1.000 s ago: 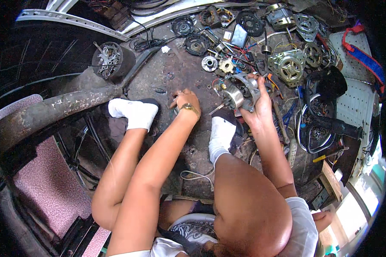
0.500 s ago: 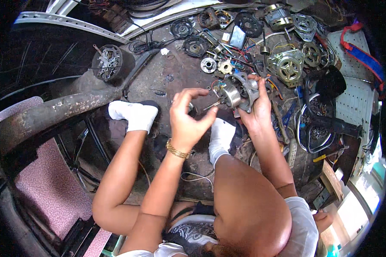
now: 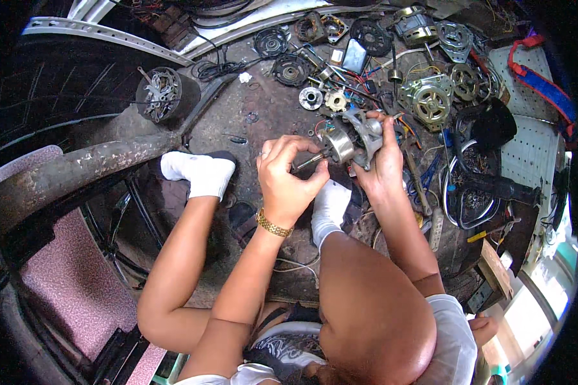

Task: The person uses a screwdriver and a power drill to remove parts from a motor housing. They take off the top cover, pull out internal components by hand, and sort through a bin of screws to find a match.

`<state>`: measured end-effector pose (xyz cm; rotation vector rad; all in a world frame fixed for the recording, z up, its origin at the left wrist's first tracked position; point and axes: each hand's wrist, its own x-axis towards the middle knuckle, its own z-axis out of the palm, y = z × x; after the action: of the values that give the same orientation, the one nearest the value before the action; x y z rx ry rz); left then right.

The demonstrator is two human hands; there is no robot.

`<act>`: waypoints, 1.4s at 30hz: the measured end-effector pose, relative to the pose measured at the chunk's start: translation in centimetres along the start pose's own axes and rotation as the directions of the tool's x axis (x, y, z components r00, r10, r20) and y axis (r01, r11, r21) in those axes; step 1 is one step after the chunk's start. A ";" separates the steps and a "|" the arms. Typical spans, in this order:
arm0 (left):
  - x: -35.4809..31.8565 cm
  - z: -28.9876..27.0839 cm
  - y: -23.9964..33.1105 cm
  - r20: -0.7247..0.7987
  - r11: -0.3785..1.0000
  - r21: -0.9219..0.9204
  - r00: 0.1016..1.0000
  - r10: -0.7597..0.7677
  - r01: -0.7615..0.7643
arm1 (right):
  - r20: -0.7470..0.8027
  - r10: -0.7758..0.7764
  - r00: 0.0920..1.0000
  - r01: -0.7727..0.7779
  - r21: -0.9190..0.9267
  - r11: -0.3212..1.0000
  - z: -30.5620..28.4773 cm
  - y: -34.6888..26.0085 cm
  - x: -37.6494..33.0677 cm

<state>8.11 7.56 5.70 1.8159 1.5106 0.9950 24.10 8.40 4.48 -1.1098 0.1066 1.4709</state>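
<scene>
From here I see the left hand (image 3: 281,179) half open, thumb and fingertips parted about the threaded shaft (image 3: 307,162), contact unclear; the right hand (image 3: 386,163) grips the motor (image 3: 340,144) by its bracket (image 3: 368,142), near loose wheel-like parts (image 3: 430,102).

In the right hand (image 3: 385,157) sits a motor part (image 3: 340,145), left hand (image 3: 288,176) to its left, 2 round pieces (image 3: 311,98) beyond.
</scene>
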 end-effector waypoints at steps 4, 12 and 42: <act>0.0 0.0 0.1 -0.009 1.000 0.008 1.000 0.001 -0.001 | 0.000 -0.024 1.000 0.024 -0.015 1.000 0.3 -0.2 -0.3; 0.1 0.1 0.5 -0.002 1.000 0.012 1.000 -0.007 0.007 | 0.009 -0.025 1.000 0.025 0.009 1.000 0.4 -0.1 -0.3; -0.4 0.4 2.4 0.024 0.967 -0.085 0.971 -0.238 0.240 | 0.048 -0.076 0.996 0.076 0.003 0.997 0.3 0.1 0.2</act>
<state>9.70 6.75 7.38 1.5346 1.6072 0.9132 23.85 8.74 4.44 -1.0656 0.0314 1.4282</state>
